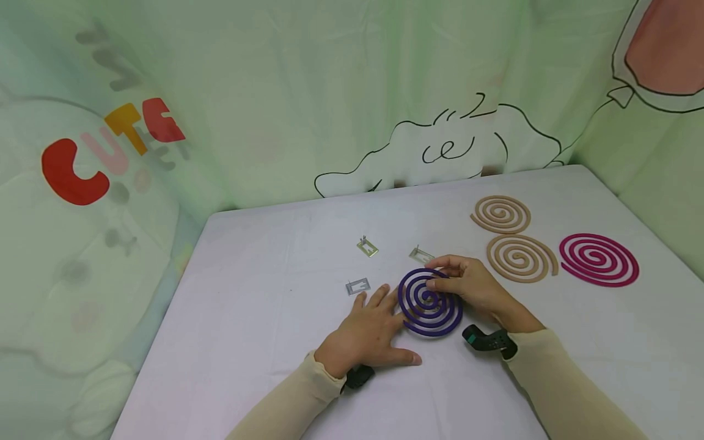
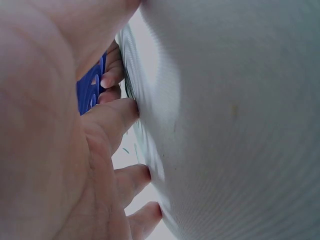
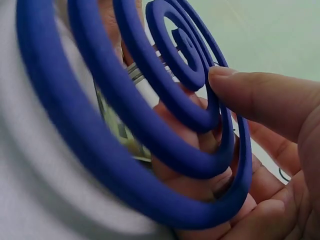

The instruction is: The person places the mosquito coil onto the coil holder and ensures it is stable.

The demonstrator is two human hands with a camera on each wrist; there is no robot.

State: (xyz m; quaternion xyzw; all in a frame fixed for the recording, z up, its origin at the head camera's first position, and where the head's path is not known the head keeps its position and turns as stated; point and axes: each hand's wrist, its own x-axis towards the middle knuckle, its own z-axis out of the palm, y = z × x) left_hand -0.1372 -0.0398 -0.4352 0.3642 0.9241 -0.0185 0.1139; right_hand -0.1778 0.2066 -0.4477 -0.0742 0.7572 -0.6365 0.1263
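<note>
A dark blue-purple mosquito coil [image 1: 429,297] is tilted above the table in my right hand [image 1: 477,288]. The thumb presses its upper face, and other fingers lie behind the rings. Through those rings, in the right wrist view, a small metal coil stand [image 3: 119,127] with an upright prong shows beneath the coil [image 3: 145,137]. My left hand [image 1: 370,333] lies palm down with its fingers spread. Its fingertips touch the cloth in the left wrist view, and the index finger runs beside or under the coil's left edge. Whether that finger touches the stand is hidden.
Three thin metal stands lie beyond the hands: a gold one [image 1: 367,245], a pale one [image 1: 421,253] and a silver one [image 1: 358,286]. Two tan coils [image 1: 518,258] and a magenta coil [image 1: 596,257] lie at right on the white tablecloth [image 1: 247,318].
</note>
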